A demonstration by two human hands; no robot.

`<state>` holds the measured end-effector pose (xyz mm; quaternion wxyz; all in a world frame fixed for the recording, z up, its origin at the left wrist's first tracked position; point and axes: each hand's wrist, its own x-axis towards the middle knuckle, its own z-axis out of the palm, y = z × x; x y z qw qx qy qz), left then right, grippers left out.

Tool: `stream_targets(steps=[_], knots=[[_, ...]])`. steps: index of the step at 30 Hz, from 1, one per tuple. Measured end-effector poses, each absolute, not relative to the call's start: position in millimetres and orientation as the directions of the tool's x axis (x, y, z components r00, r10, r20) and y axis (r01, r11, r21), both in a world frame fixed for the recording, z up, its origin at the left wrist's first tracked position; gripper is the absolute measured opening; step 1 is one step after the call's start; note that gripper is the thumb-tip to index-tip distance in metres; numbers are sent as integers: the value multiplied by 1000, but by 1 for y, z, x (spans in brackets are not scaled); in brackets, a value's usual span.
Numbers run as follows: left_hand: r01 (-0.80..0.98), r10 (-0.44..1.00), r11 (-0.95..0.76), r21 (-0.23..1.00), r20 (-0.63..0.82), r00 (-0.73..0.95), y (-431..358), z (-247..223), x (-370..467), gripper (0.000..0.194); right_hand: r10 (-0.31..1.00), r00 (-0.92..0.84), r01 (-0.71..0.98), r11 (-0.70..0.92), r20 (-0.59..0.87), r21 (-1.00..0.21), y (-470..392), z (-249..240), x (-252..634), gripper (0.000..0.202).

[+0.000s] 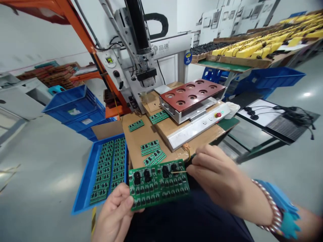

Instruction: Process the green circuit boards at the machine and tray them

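My left hand grips the left edge of a green circuit board, thumb on its face. The board is tilted toward me and carries black round components along its top and rows of small dark parts below. My right hand is closed around a thin pale stick, whose tip reaches the black components at the board's upper right. Beyond the held board, more green boards lie on the brown worktable, two of them overlapping.
A blue bin with rows of boards stands left of the table. Behind the table are a red fixture plate with round holes, a white control panel and a machine head. Blue crates are stacked at left.
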<state>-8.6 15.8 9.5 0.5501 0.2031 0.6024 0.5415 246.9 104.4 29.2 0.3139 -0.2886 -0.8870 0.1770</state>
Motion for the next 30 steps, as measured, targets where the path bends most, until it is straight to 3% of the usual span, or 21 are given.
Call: stream_targets(steps=[9, 17, 24, 30], knots=[[-329, 856, 335, 883, -431, -285, 14, 6, -14, 23, 607, -657, 384, 779, 447, -495, 100, 25, 245, 19], [-348, 827, 306, 886, -429, -363, 16, 16, -2, 25, 600, -643, 382, 790, 476, -479, 100, 25, 243, 19], [-335, 862, 323, 885, -421, -281, 14, 6, -17, 22, 600, -647, 391, 791, 471, -471, 100, 29, 244, 20], [-346, 834, 308, 886, -427, -350, 15, 9, -11, 24, 604, -636, 404, 791, 480, -460, 104, 33, 246, 18]])
